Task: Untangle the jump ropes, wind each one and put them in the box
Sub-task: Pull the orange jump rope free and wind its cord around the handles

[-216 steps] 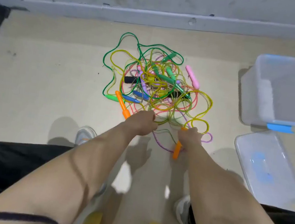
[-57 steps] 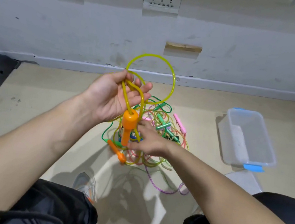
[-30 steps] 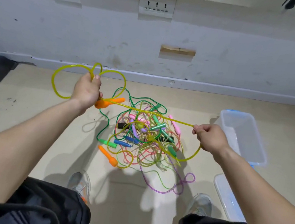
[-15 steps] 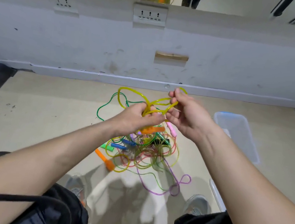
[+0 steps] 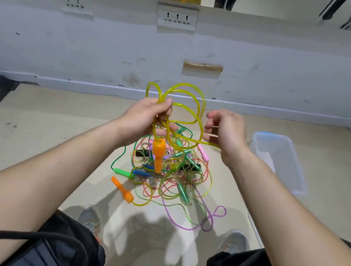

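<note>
Box: clear, open, empty as far as I can see, on the floor at 3 o'clock of the tangle, within reach for drop-off.

Tangle: most ropes sit knotted in one heap between my feet and the wall. None is in the box.

Yellow rope: raised above the heap at 12 o'clock, so its loops hang clear of the other cords. One strand trails to 3 o'clock, and more runs down into the heap. Judged mid-wind and not yet free.

Left hand: fingers and thumb closed round the gathered loops, acting as the spool.

Right hand: fingers curled, with the trailing strand passing under it. I cannot tell whether it pinches the cord.

Orange handle: dangles below my left hand as a weight.

Second orange handle: on the floor at 7 o'clock of the heap, probably the rope's far end.
</note>
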{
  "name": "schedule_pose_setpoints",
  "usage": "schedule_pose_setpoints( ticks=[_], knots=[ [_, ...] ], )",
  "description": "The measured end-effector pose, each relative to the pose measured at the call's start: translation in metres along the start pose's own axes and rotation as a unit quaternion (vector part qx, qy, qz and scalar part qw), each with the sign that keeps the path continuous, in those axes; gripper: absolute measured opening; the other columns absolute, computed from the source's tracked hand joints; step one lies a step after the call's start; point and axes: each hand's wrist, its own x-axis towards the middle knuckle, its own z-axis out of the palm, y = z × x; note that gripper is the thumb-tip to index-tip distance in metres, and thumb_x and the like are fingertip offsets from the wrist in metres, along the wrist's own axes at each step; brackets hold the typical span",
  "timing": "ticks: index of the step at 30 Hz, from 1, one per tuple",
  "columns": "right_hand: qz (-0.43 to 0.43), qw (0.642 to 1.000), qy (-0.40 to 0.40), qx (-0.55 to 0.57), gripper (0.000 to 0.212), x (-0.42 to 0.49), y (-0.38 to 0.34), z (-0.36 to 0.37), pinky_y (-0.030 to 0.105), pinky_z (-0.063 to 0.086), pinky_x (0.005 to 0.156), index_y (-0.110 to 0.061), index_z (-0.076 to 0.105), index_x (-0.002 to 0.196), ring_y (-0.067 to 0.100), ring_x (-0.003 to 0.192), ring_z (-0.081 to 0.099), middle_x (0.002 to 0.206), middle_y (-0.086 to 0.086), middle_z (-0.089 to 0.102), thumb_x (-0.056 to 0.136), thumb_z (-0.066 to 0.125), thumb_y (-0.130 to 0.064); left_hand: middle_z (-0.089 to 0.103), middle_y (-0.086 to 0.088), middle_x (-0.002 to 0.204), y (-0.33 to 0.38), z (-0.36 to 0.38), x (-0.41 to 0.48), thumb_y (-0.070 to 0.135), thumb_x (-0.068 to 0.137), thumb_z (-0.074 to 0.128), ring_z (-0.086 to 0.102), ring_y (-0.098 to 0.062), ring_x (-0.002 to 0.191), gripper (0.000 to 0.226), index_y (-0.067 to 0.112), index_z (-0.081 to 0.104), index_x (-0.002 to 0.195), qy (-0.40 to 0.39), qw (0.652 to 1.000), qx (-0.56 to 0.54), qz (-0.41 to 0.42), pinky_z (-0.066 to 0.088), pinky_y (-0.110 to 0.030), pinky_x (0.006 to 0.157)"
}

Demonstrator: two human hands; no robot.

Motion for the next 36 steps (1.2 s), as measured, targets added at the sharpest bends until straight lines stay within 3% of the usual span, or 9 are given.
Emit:
schedule_pose_setpoints(
  ticks=[6,10,13,16,19,23,27,30,36],
  knots=[
    [-0.339,0.879,0.161,-0.296,0.014,-0.013,0.037,0.021,0.036,0.036,0.079,-0.018,0.049,0.089,0.023,0.086,0.048,0.087,-0.004,0.051,0.077,0.051,-0.014,0.045,0.003,0.058,0.014,-0.012,0.000,0.037,0.104,0.044,0.072,-0.022,0.068,0.037,0.017,0.053,0.074,-0.003,0.976,-0.213,-0.037,0.061,-0.039,0.069],
    [-0.054,0.959,0.064,-0.272,0.027,-0.013,0.068,0.034,0.041,0.039,0.100,-0.019,0.053,0.110,0.028,0.116,0.049,0.114,0.003,0.052,0.083,0.054,-0.014,0.048,0.003,0.054,0.017,-0.018,0.001,0.038,0.105,0.041,0.072,-0.020,0.068,0.038,0.017,0.051,0.075,0.006,0.959,-0.279,-0.041,0.062,-0.038,0.067],
    [0.021,0.933,-0.099,-0.346,0.053,-0.004,0.092,0.040,0.035,0.028,0.113,-0.027,0.052,0.139,0.023,0.133,0.032,0.140,0.003,0.036,0.088,0.065,-0.025,0.047,0.001,0.054,0.018,-0.017,-0.002,0.037,0.105,0.041,0.071,-0.021,0.065,0.039,0.016,0.051,0.074,0.005,0.945,-0.324,-0.050,0.063,-0.038,0.064],
    [-0.001,0.930,-0.188,-0.317,0.019,0.005,0.105,0.042,0.031,0.042,0.088,-0.019,0.072,0.106,0.014,0.100,0.055,0.116,0.003,0.061,0.096,0.062,-0.031,0.045,-0.002,0.053,0.023,-0.018,-0.004,0.036,0.105,0.041,0.070,-0.024,0.063,0.042,0.013,0.051,0.072,0.016,0.928,-0.369,-0.045,0.063,-0.043,0.066],
    [0.031,0.909,-0.199,-0.364,0.030,0.010,0.116,0.031,0.028,0.037,0.062,-0.012,0.067,0.093,0.010,0.066,0.049,0.073,-0.006,0.054,0.103,0.050,-0.034,0.043,-0.002,0.053,0.023,-0.032,0.001,0.036,0.105,0.042,0.071,-0.025,0.068,0.042,0.014,0.052,0.071,0.068,0.922,-0.379,-0.023,0.061,-0.050,0.076],
    [0.045,0.910,-0.156,-0.381,0.026,0.024,0.135,0.008,0.037,0.045,0.070,-0.010,0.061,0.082,0.021,0.074,0.055,0.079,0.007,0.063,0.099,0.055,-0.029,0.043,0.004,0.051,0.012,-0.058,0.012,0.039,0.106,0.039,0.073,-0.016,0.071,0.038,0.020,0.049,0.075,0.162,0.937,-0.308,-0.035,0.060,-0.038,0.074],
    [0.096,0.961,-0.119,-0.230,0.017,0.027,0.119,-0.001,0.031,0.049,0.057,-0.012,0.054,0.088,0.026,0.064,0.064,0.079,0.012,0.075,0.103,0.055,-0.021,0.050,0.006,0.056,-0.001,-0.071,0.022,0.033,0.104,0.050,0.063,-0.014,0.067,0.027,0.021,0.056,0.079,0.217,0.968,-0.120,-0.044,0.056,-0.030,0.061],
    [0.099,0.981,-0.116,-0.121,0.017,0.022,0.094,0.006,0.027,0.051,0.047,-0.011,0.052,0.089,0.022,0.053,0.066,0.078,0.013,0.072,0.103,0.056,-0.019,0.054,0.001,0.070,-0.018,-0.064,0.026,0.025,0.101,0.057,0.053,-0.016,0.064,0.021,0.020,0.059,0.081,0.204,0.977,-0.034,-0.047,0.041,-0.026,0.057],
    [0.105,0.983,-0.120,0.088,0.011,0.010,0.032,0.019,0.021,0.054,0.045,-0.008,0.055,0.099,0.015,0.053,0.070,0.069,0.007,0.073,0.101,0.058,-0.018,0.070,0.005,0.084,-0.053,-0.034,0.016,0.008,0.098,0.060,0.059,-0.002,0.073,0.016,0.020,0.068,0.091,0.078,0.984,0.161,-0.010,0.041,-0.019,0.064]
  ],
)
